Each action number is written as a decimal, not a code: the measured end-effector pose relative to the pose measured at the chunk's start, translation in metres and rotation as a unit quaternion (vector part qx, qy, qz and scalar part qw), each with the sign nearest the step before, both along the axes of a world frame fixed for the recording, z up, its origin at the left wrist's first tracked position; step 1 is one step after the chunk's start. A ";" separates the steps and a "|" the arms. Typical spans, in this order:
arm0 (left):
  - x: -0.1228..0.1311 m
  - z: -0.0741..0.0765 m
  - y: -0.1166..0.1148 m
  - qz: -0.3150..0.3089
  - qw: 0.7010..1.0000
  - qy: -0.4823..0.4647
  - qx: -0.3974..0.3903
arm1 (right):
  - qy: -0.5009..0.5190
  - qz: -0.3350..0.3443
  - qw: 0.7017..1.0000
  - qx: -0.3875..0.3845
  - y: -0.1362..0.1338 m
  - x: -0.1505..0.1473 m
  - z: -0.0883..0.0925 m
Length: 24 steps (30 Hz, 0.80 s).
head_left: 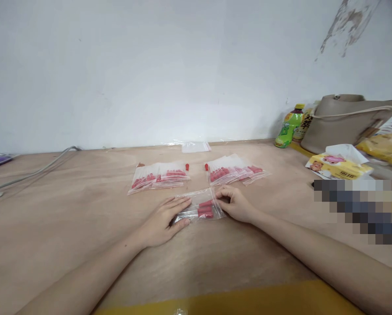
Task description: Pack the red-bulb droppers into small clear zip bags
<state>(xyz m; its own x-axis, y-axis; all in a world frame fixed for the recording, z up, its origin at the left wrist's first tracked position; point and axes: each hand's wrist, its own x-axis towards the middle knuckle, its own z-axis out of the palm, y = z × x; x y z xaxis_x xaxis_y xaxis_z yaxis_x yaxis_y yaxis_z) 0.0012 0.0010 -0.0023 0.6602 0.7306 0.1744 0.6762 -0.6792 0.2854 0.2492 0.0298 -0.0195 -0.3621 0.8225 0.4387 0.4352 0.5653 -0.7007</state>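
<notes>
A clear zip bag (196, 198) lies flat on the table, holding glass droppers with red rubber bulbs (205, 213). My left hand (164, 221) rests on the bag's left end, fingers stretched out and thumb apart. At the right end, the fingers of my right hand (233, 203) pinch the bag's zip edge. Behind it lie two overlapping piles of similar bags with red-bulbed droppers, a left pile (161, 177) and a right pile (231, 169). One loose dropper (187, 167) is beside the left pile, another (206, 167) by the right pile.
A flat plastic bag (196, 148) lies near the wall. At the right stand a green drink bottle (290, 127), a beige handbag (333, 124) and a yellow tissue pack (338, 166). A grey cable (47, 162) runs along the left side. Part of the right is pixelated.
</notes>
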 end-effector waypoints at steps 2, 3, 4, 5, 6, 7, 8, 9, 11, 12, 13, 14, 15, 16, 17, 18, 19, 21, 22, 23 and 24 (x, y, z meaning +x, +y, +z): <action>0.000 0.000 0.000 -0.003 1.000 -0.001 0.000 | -0.006 0.030 0.999 0.009 -0.001 -0.001 -0.001; 0.000 0.000 0.000 -0.004 1.000 -0.003 0.000 | -0.006 0.036 0.999 0.012 -0.001 -0.001 -0.001; 0.000 0.000 0.000 -0.005 1.000 -0.005 0.000 | -0.005 0.028 0.999 0.014 -0.001 0.000 0.000; -0.001 0.000 0.000 -0.005 1.000 -0.006 0.001 | -0.007 0.006 1.000 0.018 0.000 0.002 0.001; -0.001 0.000 0.000 -0.005 1.000 -0.006 0.000 | -0.013 -0.027 0.999 0.026 0.002 0.003 0.004; -0.001 -0.001 0.001 -0.004 1.000 -0.005 0.000 | -0.027 -0.062 0.997 0.037 0.005 0.004 0.007; -0.001 -0.001 0.001 -0.004 1.000 -0.003 -0.001 | -0.050 -0.094 0.993 0.052 0.010 0.004 0.011; -0.002 -0.001 0.001 -0.004 1.000 -0.001 -0.002 | -0.080 -0.118 0.988 0.066 0.016 0.004 0.017; -0.002 -0.001 0.001 -0.005 1.000 -0.005 -0.002 | -0.152 -0.146 0.975 0.076 0.033 -0.001 0.029; -0.002 -0.001 0.001 -0.007 1.000 -0.009 -0.001 | -0.193 -0.155 0.967 0.064 0.043 -0.005 0.035; -0.001 -0.001 0.001 -0.008 1.000 -0.013 0.000 | -0.228 -0.167 0.958 0.046 0.053 -0.011 0.040; -0.001 0.000 0.000 -0.009 1.000 -0.017 0.000 | -0.258 -0.187 0.948 0.019 0.064 -0.017 0.044; -0.001 0.000 0.000 -0.010 1.000 -0.019 0.001 | -0.280 -0.203 0.938 -0.005 0.074 -0.023 0.046; -0.001 0.000 0.000 -0.010 1.000 -0.018 0.001 | -0.289 -0.213 0.933 -0.020 0.083 -0.029 0.048; -0.001 0.001 -0.001 -0.009 1.000 -0.016 0.000 | -0.294 -0.223 0.929 -0.036 0.091 -0.035 0.047; 0.000 0.001 -0.001 -0.007 1.000 -0.012 0.000 | -0.297 -0.230 0.925 -0.050 0.097 -0.041 0.046; 0.000 0.001 -0.001 -0.005 1.000 -0.009 0.000 | -0.298 -0.235 0.923 -0.064 0.101 -0.046 0.043; -0.001 0.002 -0.001 -0.005 1.000 -0.003 -0.002 | -0.299 -0.242 0.919 -0.087 0.104 -0.056 0.038; -0.001 0.001 -0.001 -0.006 1.000 -0.002 -0.002 | -0.297 -0.244 0.918 -0.095 0.104 -0.060 0.037; -0.001 0.001 -0.001 -0.007 1.000 -0.003 -0.002 | -0.293 -0.245 0.919 -0.100 0.102 -0.064 0.036; -0.002 0.001 -0.001 -0.008 1.000 -0.005 -0.002 | -0.286 -0.244 0.921 -0.103 0.100 -0.067 0.037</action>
